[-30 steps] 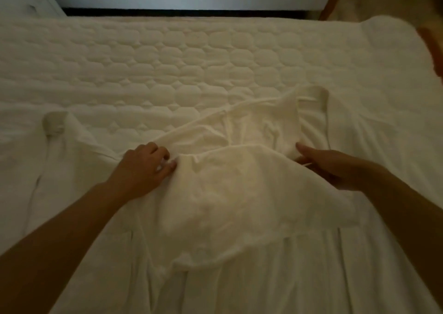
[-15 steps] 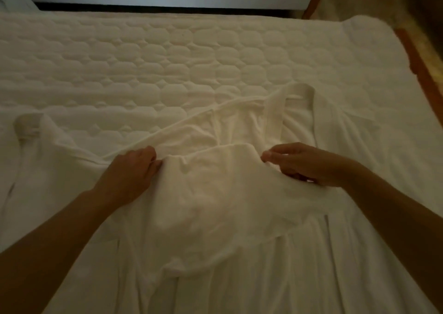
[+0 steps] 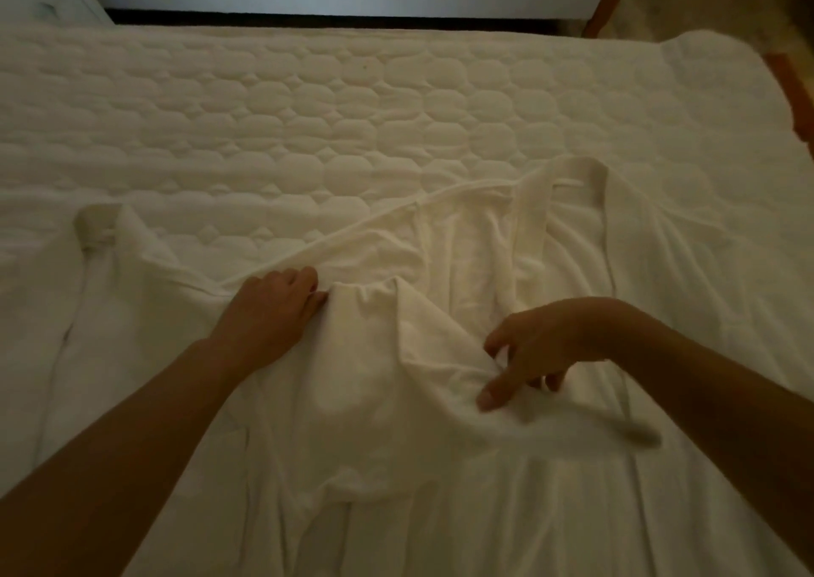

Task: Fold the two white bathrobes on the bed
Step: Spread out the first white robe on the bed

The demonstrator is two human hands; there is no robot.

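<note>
**Sleeve folded in, hands setting the crease**

The soft white cotton bathrobe [image 3: 440, 466] lies spread on the near half of the bed, collar [image 3: 577, 171] toward the far side and skirt running toward the person, so its long axis runs away from the viewer, tilted slightly right at the collar end. A broad flap, apparently a sleeve or front panel, lies across the chest.

The left hand [image 3: 268, 316] rests on the flap's upper edge, fingers together and curled onto the cloth, probably pinning it so the fold does not slide. The right hand [image 3: 533, 352] sits at the flap's right edge, fingers spread, thumb and forefinger apparently nipping the fabric to draw it flat; how firm that grip is I cannot tell.

The second sleeve's cuff [image 3: 99, 224] reaches out left over the quilted white mattress cover [image 3: 352, 105]. Whether the cloth at left belongs to a second robe is unclear.
</note>
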